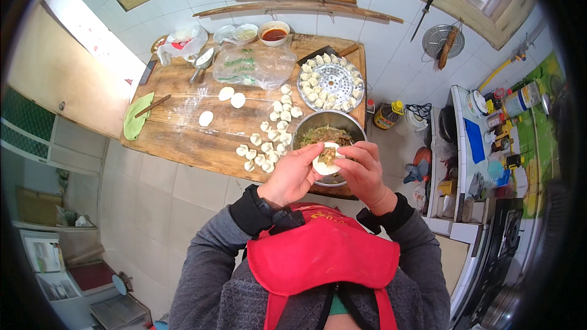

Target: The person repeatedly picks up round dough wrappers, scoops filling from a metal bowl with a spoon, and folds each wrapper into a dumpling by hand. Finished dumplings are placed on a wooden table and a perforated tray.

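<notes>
Between my two hands is a round white dumpling wrapper (319, 168) with a brownish filling (328, 156) in its middle. My left hand (292, 173) holds it from the left, fingers closed on its edge. At its right edge, the fingers of my right hand (365, 174) pinch the dough. Just beyond and below the hands stands a metal bowl (361, 124) of chopped green and brown filling. Folded dumplings (267, 148) lie in rows on the wooden table to the left of the bowl. Three flat wrappers (206, 118) rest farther left.
A perforated metal tray (333, 79) with many dumplings sits behind the bowl, partly over a cleaver (324, 54). A plastic bag (254, 66), a bowl of red sauce (274, 32) and a rolling pin (153, 106) on a green cloth (136, 123) share the wooden table (177, 140). A stove (498, 238) stands at right.
</notes>
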The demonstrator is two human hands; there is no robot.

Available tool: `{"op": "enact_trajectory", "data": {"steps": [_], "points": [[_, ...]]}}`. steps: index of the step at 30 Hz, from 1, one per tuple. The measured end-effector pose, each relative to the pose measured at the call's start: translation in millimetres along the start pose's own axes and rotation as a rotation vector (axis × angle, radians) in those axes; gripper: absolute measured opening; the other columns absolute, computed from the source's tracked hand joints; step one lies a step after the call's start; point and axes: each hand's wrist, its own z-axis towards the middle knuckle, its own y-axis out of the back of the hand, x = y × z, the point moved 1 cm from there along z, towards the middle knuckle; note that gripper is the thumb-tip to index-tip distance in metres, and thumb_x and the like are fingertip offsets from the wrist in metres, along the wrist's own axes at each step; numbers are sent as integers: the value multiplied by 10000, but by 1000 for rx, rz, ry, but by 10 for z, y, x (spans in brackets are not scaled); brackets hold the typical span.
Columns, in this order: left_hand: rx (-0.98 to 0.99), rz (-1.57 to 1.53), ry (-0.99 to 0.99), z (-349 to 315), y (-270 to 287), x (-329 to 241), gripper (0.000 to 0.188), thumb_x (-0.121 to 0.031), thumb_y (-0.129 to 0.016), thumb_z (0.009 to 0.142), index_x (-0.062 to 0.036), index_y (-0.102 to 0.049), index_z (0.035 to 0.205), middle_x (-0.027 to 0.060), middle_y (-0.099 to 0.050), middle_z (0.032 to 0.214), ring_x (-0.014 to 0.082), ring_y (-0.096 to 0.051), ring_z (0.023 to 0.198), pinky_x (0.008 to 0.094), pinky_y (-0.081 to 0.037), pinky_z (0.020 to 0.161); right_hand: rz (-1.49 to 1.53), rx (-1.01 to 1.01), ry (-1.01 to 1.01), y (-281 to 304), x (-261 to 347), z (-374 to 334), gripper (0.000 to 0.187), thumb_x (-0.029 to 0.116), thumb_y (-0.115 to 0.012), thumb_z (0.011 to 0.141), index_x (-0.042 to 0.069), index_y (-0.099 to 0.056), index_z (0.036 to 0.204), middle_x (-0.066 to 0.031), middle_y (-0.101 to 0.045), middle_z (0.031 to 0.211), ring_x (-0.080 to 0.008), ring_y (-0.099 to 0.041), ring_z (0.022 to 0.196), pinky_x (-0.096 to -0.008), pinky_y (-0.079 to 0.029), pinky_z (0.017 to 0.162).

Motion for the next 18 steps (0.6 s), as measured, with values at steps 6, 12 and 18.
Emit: {"op": "enact_trajectory", "data": {"steps": [6,12,18], "points": [[31,-18,-11,-50,-28,20,309,-217,-449,1066,-21,-562,1277,82,-628,1236,178,-610,1144,362,-517,991,-101,30,107,9,16,126,385,49,-729,712,138,-707,1086,-8,-678,1191,-247,-577,1086,-345,-497,883],[44,-9,-52,-105,-79,18,335,-226,-461,1064,-35,-562,1320,54,-626,1250,159,-605,1140,367,-504,996,-136,25,114,0,58,167,338,75,-707,756,125,-706,1090,3,-685,1179,-246,-575,1099,-366,-472,915],[6,32,-76,-167,-105,7,355,-233,-494,1055,-46,-553,1350,19,-612,1258,118,-588,1129,315,-504,975,-104,37,-10,-17,161,157,263,123,-723,800,114,-724,1063,3,-685,1166,-262,-565,1115,-385,-444,936]]}}
